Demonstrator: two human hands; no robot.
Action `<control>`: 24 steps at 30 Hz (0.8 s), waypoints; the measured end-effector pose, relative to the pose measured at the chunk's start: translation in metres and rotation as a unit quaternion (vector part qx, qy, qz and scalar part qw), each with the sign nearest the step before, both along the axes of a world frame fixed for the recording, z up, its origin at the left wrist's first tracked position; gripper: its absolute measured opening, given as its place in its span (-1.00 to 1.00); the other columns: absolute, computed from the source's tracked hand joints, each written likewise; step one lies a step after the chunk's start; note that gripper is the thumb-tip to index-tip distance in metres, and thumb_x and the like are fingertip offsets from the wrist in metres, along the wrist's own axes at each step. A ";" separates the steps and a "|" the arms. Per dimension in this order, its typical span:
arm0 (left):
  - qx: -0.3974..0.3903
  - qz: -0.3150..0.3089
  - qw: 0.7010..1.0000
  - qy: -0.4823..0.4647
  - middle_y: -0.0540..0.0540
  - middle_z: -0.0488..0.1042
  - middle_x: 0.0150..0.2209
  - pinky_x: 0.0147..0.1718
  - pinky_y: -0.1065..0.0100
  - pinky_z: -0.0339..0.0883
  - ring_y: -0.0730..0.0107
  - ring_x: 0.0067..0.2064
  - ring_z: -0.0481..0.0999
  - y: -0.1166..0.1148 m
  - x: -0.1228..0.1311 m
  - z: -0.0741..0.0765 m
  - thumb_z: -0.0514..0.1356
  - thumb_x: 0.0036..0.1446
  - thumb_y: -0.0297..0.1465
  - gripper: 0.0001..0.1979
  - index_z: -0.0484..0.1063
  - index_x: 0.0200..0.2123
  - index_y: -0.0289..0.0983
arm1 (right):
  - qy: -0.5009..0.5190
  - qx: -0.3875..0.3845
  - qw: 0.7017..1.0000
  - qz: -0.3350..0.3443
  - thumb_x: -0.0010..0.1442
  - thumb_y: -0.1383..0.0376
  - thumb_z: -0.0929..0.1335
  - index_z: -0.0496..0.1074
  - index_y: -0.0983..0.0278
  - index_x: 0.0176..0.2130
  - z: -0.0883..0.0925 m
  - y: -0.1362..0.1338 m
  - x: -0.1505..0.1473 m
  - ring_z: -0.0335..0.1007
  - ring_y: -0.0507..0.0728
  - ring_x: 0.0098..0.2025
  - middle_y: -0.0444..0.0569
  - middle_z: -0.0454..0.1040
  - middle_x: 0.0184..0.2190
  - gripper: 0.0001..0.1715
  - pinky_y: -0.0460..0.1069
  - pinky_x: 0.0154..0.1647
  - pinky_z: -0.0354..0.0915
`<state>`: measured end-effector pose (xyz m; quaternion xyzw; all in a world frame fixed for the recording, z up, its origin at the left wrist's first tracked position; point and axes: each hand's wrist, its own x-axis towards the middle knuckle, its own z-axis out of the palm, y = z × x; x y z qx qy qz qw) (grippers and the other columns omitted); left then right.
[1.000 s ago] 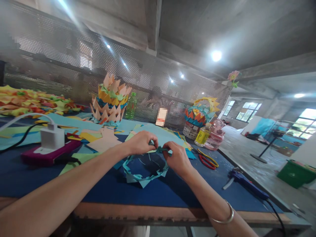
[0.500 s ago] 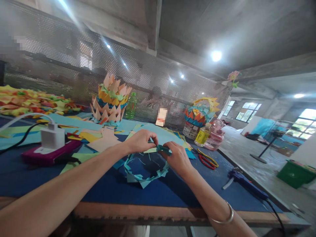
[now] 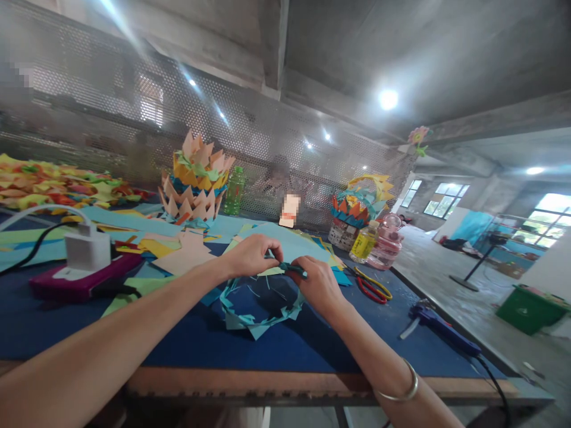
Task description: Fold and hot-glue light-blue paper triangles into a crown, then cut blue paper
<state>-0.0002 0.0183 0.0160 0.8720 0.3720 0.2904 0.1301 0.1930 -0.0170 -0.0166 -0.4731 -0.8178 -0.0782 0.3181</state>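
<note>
A ring of folded light-blue paper [image 3: 261, 328] with pointed tips rests on the dark blue table top. My left hand [image 3: 255, 254] pinches the far side of this paper ring between thumb and fingers. Right beside it, my right hand [image 3: 314, 276] is closed on the same far part, where the paper looks darker teal. The fingertips of both hands almost meet and partly hide the paper between them. Thin whitish strands hang inside the ring.
Red-and-yellow-handled scissors [image 3: 373, 286] and a blue glue gun [image 3: 446, 330] lie on the right. At the left sits a purple power strip [image 3: 82, 278] with a white charger. Behind are paper sheets [image 3: 185, 252], a tiered paper crown [image 3: 196, 178] and bottles [image 3: 364, 241].
My fingers have shifted slightly at the ring's far side, still gripping it. The whole scene has slid a little to the left with the camera.
</note>
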 end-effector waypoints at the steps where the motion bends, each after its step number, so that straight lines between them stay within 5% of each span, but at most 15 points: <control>1: 0.002 -0.003 1.000 -0.001 -0.02 0.54 -0.44 -0.40 0.43 0.21 0.41 -0.39 0.47 0.000 0.000 0.000 0.18 -0.04 -0.46 -0.87 0.52 -0.39 -0.29 | 0.010 -0.005 1.000 0.000 0.12 0.33 0.42 0.47 0.26 -0.29 0.000 0.001 0.000 0.45 0.13 -0.28 -0.03 0.54 -0.35 -0.91 -0.05 -0.29 0.21; 6: 0.012 -0.033 0.999 0.004 0.01 0.54 -0.43 -0.38 0.45 0.21 0.42 -0.38 0.47 -0.001 0.000 0.001 0.18 -0.02 -0.48 -0.87 0.52 -0.37 -0.27 | 0.059 -0.018 0.998 -0.001 0.10 0.35 0.42 0.43 0.24 -0.10 -0.001 0.003 0.002 0.46 0.12 -0.30 -0.05 0.55 -0.33 -0.69 -0.06 -0.30 0.23; 12: 0.012 -0.039 0.999 0.010 0.01 0.55 -0.41 -0.37 0.44 0.23 0.41 -0.36 0.47 0.000 0.000 0.000 0.17 -0.01 -0.48 -0.87 0.50 -0.35 -0.27 | -0.001 0.004 1.000 0.001 0.15 0.35 0.38 0.53 0.22 -0.30 0.002 0.002 0.002 0.43 0.13 -0.26 -0.05 0.52 -0.36 -0.91 -0.05 -0.28 0.22; 17: 0.051 -0.026 0.996 0.069 -0.04 0.56 -0.22 -0.28 0.39 0.27 0.33 -0.23 0.51 -0.004 -0.001 0.004 0.17 -0.02 -0.46 -0.64 0.47 -0.09 -0.21 | -0.029 0.031 0.999 0.007 0.14 0.37 0.37 0.52 0.24 -0.30 0.003 0.002 0.002 0.38 0.14 -0.21 -0.02 0.50 -0.34 -0.90 -0.05 -0.25 0.23; 24: 0.132 0.005 0.972 0.196 -0.06 0.55 -0.18 -0.24 0.34 0.24 0.22 -0.14 0.49 -0.011 0.000 0.004 0.17 0.01 -0.33 -0.75 0.55 -0.22 -0.17 | -0.057 0.039 0.997 0.036 0.16 0.37 0.37 0.52 0.27 -0.30 0.006 -0.002 -0.003 0.37 0.13 -0.24 -0.01 0.50 -0.35 -0.90 -0.04 -0.24 0.22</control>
